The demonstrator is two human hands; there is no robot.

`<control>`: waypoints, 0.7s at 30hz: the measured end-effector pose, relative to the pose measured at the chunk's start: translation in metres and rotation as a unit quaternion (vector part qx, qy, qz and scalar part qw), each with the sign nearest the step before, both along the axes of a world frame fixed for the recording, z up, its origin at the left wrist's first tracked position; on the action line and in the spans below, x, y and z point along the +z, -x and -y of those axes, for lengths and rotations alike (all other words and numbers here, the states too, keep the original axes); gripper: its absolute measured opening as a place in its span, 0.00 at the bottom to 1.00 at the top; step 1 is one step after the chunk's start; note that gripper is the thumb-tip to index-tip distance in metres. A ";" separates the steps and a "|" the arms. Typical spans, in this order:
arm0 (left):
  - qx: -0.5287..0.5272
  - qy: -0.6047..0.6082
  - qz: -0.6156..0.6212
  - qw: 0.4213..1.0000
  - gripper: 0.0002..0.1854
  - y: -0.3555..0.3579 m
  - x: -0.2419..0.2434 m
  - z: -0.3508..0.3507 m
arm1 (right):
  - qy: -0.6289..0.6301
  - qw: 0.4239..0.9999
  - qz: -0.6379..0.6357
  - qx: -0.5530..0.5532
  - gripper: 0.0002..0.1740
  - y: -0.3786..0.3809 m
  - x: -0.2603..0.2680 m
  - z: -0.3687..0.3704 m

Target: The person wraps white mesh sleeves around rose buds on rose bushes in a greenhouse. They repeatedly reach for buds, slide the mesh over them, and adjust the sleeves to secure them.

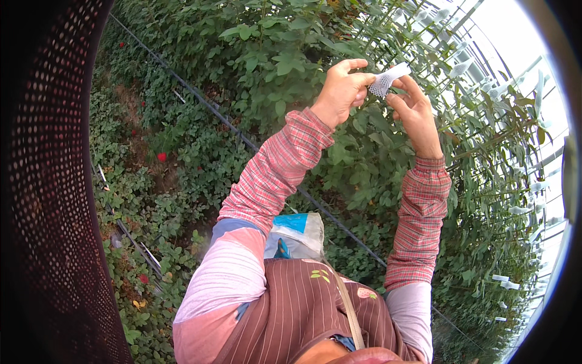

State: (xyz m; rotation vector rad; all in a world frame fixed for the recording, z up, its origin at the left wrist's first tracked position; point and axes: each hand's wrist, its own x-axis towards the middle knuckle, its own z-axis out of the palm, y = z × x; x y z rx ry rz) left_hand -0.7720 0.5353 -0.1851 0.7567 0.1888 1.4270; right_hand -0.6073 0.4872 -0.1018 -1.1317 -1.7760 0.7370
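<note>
A white plastic mesh bud sleeve (pixel 386 81) is held up between my two hands, in front of tall leafy rose stems (pixel 291 59). The thumb and forefinger of my left hand (pixel 340 93) pinch its left edge. On the other side, my right hand (pixel 413 109) has its thumb at the lower edge of the mesh and its forefinger close against the back. The net flares towards the upper right. Whether a bud sits inside it, I cannot tell.
More mesh sleeves (pixel 461 67) cover stem tops along the right. A dark taut line or pipe (pixel 200 98) crosses the foliage diagonally. At my waist hangs a white and blue bag (pixel 300 234). Low plants with red blooms (pixel 162 157) grow at left.
</note>
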 end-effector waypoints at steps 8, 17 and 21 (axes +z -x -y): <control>0.150 -0.157 -0.210 0.953 0.24 -0.014 -0.011 0.026 | -0.080 0.988 0.135 -0.004 0.18 0.014 0.029 0.000; 0.157 -0.155 -0.200 0.955 0.20 -0.018 -0.027 0.021 | -0.161 0.964 0.197 -0.075 0.16 0.021 0.026 -0.001; 0.166 -0.156 -0.209 0.951 0.21 -0.018 -0.031 0.018 | -0.163 0.969 0.099 -0.159 0.16 0.014 0.025 -0.015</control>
